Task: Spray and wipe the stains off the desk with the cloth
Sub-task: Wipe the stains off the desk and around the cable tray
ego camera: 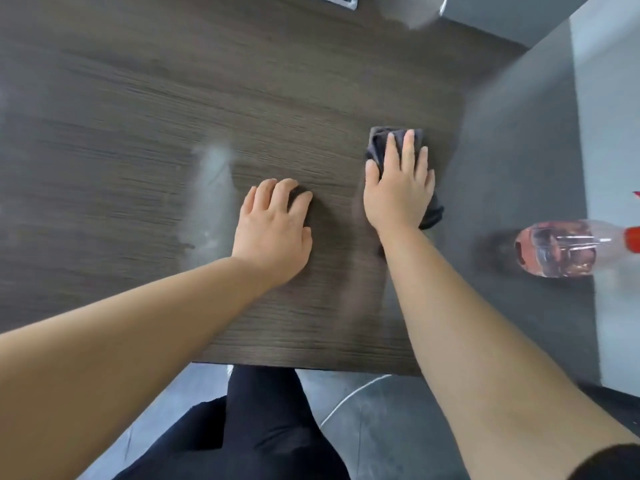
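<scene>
My right hand [398, 188] presses flat, fingers straight, on a folded dark grey cloth [381, 140] near the right side of the dark wood-grain desk [138, 116]. My left hand [273, 226] rests on the bare desk beside it, fingers bent at the tips, holding nothing. A whitish smeared stain [213, 188] runs down the desk just left of my left hand. A clear spray bottle [561, 251] with a red top stands on the grey surface to the right.
A grey side surface [519, 150] adjoins the desk on the right, with a pale wall [609, 116] past it. The desk's front edge lies near my legs in dark trousers [263, 427]. A grey object [339, 0] sits at the far edge.
</scene>
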The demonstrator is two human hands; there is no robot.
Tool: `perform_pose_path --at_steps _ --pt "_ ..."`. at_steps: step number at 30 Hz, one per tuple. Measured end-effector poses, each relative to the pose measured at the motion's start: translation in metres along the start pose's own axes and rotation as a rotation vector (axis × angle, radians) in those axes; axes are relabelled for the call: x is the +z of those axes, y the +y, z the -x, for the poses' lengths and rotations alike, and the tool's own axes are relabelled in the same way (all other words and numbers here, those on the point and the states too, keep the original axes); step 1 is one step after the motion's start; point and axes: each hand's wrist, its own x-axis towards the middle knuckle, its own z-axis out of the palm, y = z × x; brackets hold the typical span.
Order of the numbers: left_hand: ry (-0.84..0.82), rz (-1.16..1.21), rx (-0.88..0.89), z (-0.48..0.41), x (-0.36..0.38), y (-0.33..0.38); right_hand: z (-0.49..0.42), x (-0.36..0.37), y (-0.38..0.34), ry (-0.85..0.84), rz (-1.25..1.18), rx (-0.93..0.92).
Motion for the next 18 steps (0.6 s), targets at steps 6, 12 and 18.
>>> perform_pose_path --at_steps 6,12,18 --pt "-0.001 -0.005 -0.043 0.04 -0.002 0.0 0.149 -0.002 0.022 -0.038 0.029 -0.58" --pt "-0.065 -0.004 -0.047 0.048 0.007 0.034 0.108 -0.011 0.102 0.012 0.064 -0.368" --pt "-0.032 0.037 -0.112 0.047 0.011 0.044 0.141 -0.002 0.037 0.027 -0.005 -0.302"
